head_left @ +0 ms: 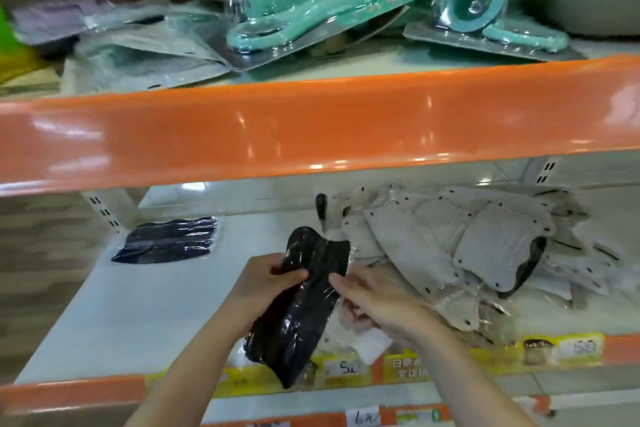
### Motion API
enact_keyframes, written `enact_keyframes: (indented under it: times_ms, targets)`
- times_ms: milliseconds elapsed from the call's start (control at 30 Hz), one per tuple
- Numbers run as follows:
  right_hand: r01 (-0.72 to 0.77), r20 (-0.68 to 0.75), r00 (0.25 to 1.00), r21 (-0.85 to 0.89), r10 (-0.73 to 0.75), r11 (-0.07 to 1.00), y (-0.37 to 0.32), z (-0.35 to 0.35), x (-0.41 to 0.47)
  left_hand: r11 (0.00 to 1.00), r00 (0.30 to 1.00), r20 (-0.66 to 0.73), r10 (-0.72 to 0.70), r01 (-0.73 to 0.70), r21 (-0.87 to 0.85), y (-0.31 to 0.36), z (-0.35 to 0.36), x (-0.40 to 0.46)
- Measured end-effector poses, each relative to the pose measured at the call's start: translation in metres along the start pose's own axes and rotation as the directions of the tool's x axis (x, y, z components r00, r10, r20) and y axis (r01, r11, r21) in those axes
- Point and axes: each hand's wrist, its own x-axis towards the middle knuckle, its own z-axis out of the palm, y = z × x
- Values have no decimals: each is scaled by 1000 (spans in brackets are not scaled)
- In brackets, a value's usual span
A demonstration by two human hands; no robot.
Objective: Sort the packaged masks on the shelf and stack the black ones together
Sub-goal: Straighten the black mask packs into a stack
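Note:
A black packaged mask (pixel 304 302) is held over the front of the lower shelf (pixel 114 315). My left hand (pixel 266 282) grips its upper left edge, thumb on top. My right hand (pixel 372 300) touches its right edge with fingers extended, over clear wrappers. A small stack of black packaged masks (pixel 169 240) lies at the shelf's back left. A heap of white packaged masks (pixel 460 239) fills the right side, with one black mask (pixel 528 267) poking out from under it and another dark one (pixel 320 206) at the heap's back left.
The orange front rail (pixel 311 125) of the upper shelf hangs just above the work area. Teal blister-packed items (pixel 304 7) and grey packets (pixel 145 48) lie on that upper shelf. Yellow price labels (pixel 408 362) line the lower shelf's front edge.

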Motion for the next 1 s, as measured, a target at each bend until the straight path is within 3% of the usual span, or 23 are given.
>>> enact_keyframes:
  times_ms: [100, 200, 267, 367, 467, 500, 567, 667, 733, 833, 900, 1000]
  targets:
    - [1, -22, 1000, -8, -1, 1000, -5, 31, 16, 989, 991, -109, 75, -60, 135, -11, -17, 3]
    - [8, -137, 991, 79, 2, 997, -7, 59, 34, 895, 951, -205, 231, -125, 429, -30, -42, 0]
    - [-7, -168, 985, 236, 48, 972, -11, 78, 46, 807, 936, -69, 344, -257, 531, -38, -58, -9]
    - [11, -117, 991, 530, 60, 848, -21, 108, 58, 705, 937, 110, 331, -323, 631, -50, -77, -22]
    - [-12, -32, 999, 583, 38, 812, -28, 136, 67, 545, 823, -5, 568, -372, 751, -69, -104, -23]
    - [-7, -49, 998, 526, 38, 850, -28, 145, 72, 538, 789, -61, 611, -358, 763, -75, -114, -24]
    - [70, -215, 976, 256, -14, 964, -28, 160, 87, 526, 769, -121, 628, -305, 794, -79, -138, -24]
    - [199, -470, 840, -201, -273, 959, -26, 174, 108, 470, 747, -138, 650, -253, 845, -78, -173, -22]
    - [230, -437, 748, -537, -501, 811, -26, 180, 116, 454, 752, -119, 649, -257, 853, -76, -194, -17]
    - [232, -134, 672, -896, -729, 378, -23, 192, 127, 470, 760, -124, 638, -256, 845, -73, -218, -3]
    - [229, 0, 640, -955, -768, 191, -20, 202, 139, 481, 758, -127, 640, -267, 835, -71, -229, 8]
    - [219, 50, 608, -970, -792, 107, -20, 212, 160, 465, 753, -72, 654, -325, 824, -73, -241, 25]
